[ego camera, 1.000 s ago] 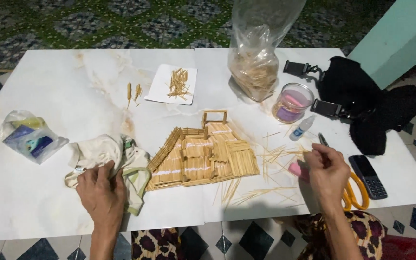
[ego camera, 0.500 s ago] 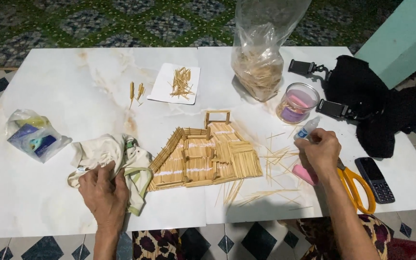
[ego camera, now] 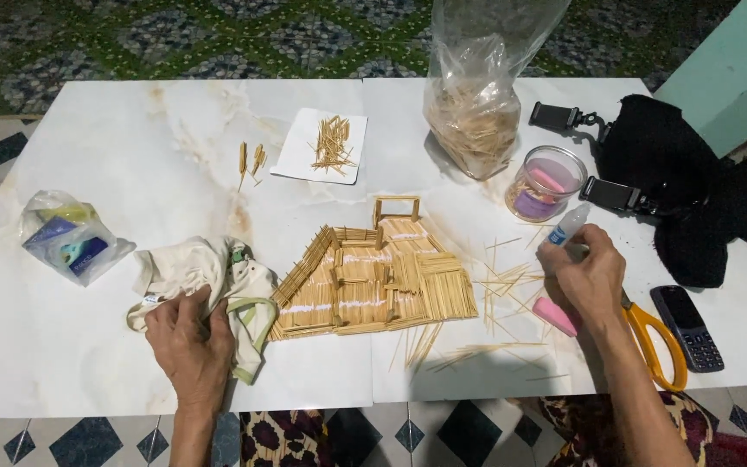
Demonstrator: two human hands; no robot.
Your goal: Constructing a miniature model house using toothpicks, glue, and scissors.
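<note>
My left hand (ego camera: 188, 337) presses on a crumpled white cloth (ego camera: 209, 277) at the near left of the white table (ego camera: 88, 156). My right hand (ego camera: 585, 277) grips a small white glue tube with a blue cap (ego camera: 568, 225), to the right of a flat model made of glued toothpicks (ego camera: 373, 277). Loose toothpicks (ego camera: 499, 285) lie scattered between the model and my right hand. A pink eraser-like piece (ego camera: 555, 316) and orange-handled scissors (ego camera: 654, 342) lie just under my right hand.
A clear bag of toothpicks (ego camera: 477, 112) stands at the back, beside a round plastic jar (ego camera: 546, 183). A white paper with cut sticks (ego camera: 326, 145) lies behind the model. A small plastic bag (ego camera: 67, 238) sits far left. A black bag (ego camera: 676, 173) and a phone (ego camera: 689, 327) are at the right.
My right hand moved from the scissors up toward the back and picked up the glue tube. My left hand stayed on the cloth.
</note>
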